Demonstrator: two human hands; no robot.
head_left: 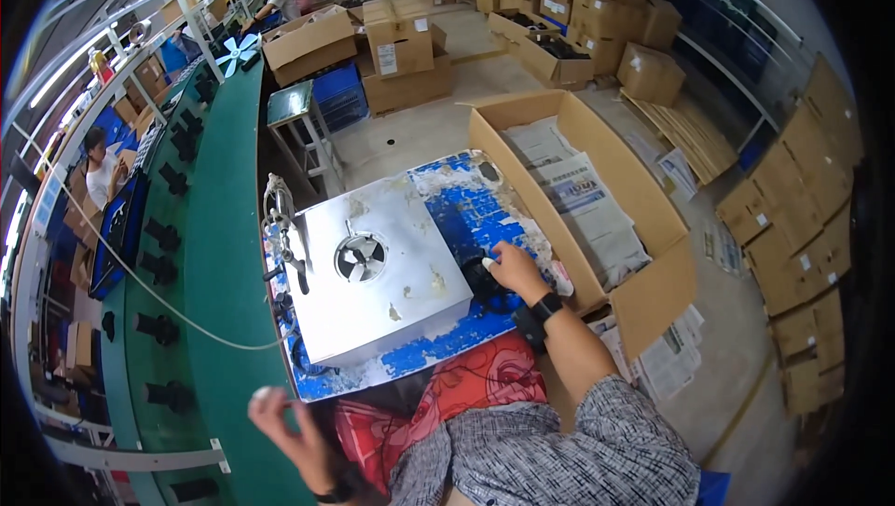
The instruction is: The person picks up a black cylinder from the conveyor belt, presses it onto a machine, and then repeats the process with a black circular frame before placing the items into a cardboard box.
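Note:
In front of me a silver metal box (pixel 410 268) rests on a worn blue work table (pixel 373 368). A small bladed fan wheel (pixel 362 259) shows in the round opening on its top. My right hand (pixel 518 273), a white cover on one fingertip, is closed at the edge of a black round part (pixel 494 299) beside the box; the hand hides some of that part. My left hand (pixel 291 436) hangs in the air off the table's near left corner, fingers apart with nothing between them. A metal clamp fixture (pixel 282 226) stands along the box's left side.
A long green conveyor belt (pixel 219 254) with several black parts runs on my left. Close on the right stands an open carton (pixel 643 198) lined with newspaper. A pale hose (pixel 177 315) crosses the belt. Co-workers sit farther off, and stacked cartons (pixel 611 21) stand behind.

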